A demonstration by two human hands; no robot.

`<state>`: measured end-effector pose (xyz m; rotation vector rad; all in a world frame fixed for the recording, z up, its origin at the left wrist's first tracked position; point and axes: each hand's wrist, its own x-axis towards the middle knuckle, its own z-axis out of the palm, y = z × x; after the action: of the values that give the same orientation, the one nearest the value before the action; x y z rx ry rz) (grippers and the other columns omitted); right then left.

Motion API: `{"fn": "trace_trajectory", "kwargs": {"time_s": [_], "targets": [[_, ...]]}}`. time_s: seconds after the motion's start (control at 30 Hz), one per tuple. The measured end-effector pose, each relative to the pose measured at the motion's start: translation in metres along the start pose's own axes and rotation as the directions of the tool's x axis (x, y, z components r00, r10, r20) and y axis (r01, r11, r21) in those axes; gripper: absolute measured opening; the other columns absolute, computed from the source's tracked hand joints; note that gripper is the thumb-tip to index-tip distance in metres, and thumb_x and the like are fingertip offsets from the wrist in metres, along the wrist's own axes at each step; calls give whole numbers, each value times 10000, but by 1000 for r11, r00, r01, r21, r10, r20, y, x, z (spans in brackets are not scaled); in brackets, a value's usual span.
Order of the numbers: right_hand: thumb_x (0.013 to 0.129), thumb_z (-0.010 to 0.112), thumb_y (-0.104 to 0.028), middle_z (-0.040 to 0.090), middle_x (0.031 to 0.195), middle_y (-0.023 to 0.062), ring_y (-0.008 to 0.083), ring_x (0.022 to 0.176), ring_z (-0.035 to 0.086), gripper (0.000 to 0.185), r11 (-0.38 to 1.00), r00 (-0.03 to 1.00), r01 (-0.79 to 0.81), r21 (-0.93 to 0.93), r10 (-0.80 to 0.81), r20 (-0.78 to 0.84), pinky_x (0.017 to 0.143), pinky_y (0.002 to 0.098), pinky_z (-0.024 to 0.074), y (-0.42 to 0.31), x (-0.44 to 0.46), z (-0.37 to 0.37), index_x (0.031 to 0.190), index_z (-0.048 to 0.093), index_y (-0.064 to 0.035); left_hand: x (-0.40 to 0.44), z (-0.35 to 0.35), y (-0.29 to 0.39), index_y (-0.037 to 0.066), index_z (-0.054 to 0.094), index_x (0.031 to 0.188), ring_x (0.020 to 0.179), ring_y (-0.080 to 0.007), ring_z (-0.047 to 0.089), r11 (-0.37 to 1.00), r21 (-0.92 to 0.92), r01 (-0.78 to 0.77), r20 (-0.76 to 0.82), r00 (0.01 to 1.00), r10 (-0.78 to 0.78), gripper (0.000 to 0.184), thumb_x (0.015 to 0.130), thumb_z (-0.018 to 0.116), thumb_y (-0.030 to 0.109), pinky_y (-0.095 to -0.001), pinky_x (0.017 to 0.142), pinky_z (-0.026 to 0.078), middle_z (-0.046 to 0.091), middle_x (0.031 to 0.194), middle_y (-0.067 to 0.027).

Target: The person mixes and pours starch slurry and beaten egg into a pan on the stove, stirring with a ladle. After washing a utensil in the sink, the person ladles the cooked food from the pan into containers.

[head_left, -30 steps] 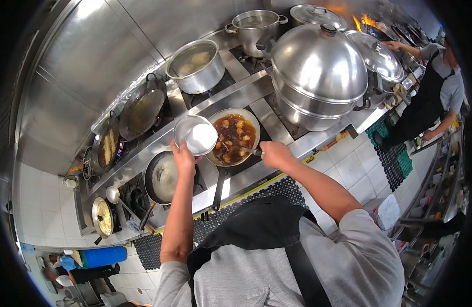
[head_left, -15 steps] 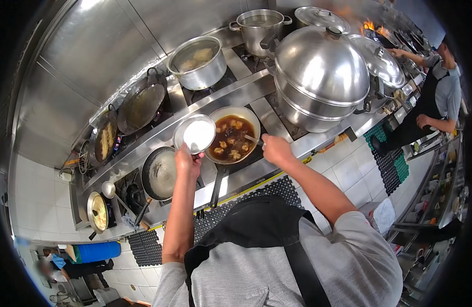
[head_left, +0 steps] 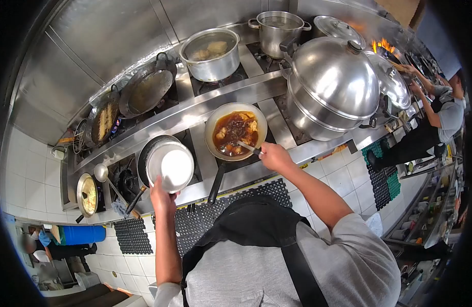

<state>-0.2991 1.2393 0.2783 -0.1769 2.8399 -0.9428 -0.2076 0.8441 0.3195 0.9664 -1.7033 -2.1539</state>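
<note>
Bowl (head_left: 154, 161) shifted left and nearer; likely light, stiff, left hand (head_left: 163, 197) gripping its near rim; right hand (head_left: 276, 156) holds utensil (head_left: 250, 148)

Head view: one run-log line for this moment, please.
left hand: holds metal bowl, white contents | right hand: holds utensil, tip in brown sauce | frying pan: on stove, chunks in sauce

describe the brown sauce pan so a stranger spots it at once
Find the big domed-lid pot on the steel stove. Left of it, on the near row, sits a pale-rimmed pan, a utensil in the right hand dipping into it. Unlike any neighbour, it shows chunks in dark brown sauce.
</note>
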Motion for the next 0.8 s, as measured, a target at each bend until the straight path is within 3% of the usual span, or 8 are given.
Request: {"fn": "trace_trajectory", "kwargs": {"time_s": [0.03,0.1,0.2,0.23,0.37,0.53,0.67,0.8], "targets": [[899,677,-178,708,882,221,427,900,695,161,998,999,-25,-63,27,17,804,542,533,3,-2,-8,934,621,-31,-10,-15,4,37,562,1261,683,-208,701,1000,23,20,29,999,-21,452,1017,581,417,-302,459,520,711,969,-113],[894,682,-167,727,937,218,417,944,705,170,978,996,-67,-196,79,50,838,538,545,12,-5,-27,992,639,-35,-33,-29,5,28,490,1285,678,-222,686,997,-49,62,-103,992,-67,411,1045,543,357,-303,433,493,677,977,-128],[885,683,-157,727,923,222,427,923,703,172,991,998,-54,-125,48,-50,822,549,546,10,2,-10,1008,650,-41,-35,-82,-24,28,522,1259,713,-229,712,998,-62,0,-162,987,-10,403,1048,551,370,-308,445,523,691,981,-132],[884,682,-156,727,920,221,429,919,703,173,993,996,-38,-116,29,-83,819,550,547,4,7,-3,1010,652,-43,-49,-84,-17,37,536,1263,732,-217,714,998,-40,56,-205,977,-63,412,1048,551,388,-301,448,525,698,1008,-122],[884,674,-159,723,901,226,437,906,700,165,994,999,22,-110,-18,43,819,555,545,-9,-7,-10,1010,653,-54,-67,-111,-17,46,567,1218,609,-186,612,989,-97,109,-396,908,-138,391,1048,537,397,-271,432,425,677,915,-106],[902,649,-151,713,863,230,437,889,701,135,983,996,-51,-174,37,-81,799,550,543,7,3,-17,969,615,-39,-72,-162,-35,25,538,1236,604,-203,602,991,-118,69,-411,905,-112,419,1060,504,403,-292,430,395,669,942,-123],[899,654,-143,714,865,225,438,889,698,126,998,1000,10,-61,-10,3,793,550,541,-10,-1,1,967,620,-42,-80,-173,-36,42,538,1238,635,-192,597,989,-128,67,-457,882,-119,398,1056,507,394,-279,437,370,663,986,-111],[900,660,-157,706,868,224,450,880,689,142,982,1000,-4,-186,2,-8,764,551,532,3,-8,-28,980,612,-49,-84,-181,-40,50,539,1241,669,-192,617,990,-135,47,-467,878,-105,389,1051,509,388,-280,438,367,667,1021,-108]]}}
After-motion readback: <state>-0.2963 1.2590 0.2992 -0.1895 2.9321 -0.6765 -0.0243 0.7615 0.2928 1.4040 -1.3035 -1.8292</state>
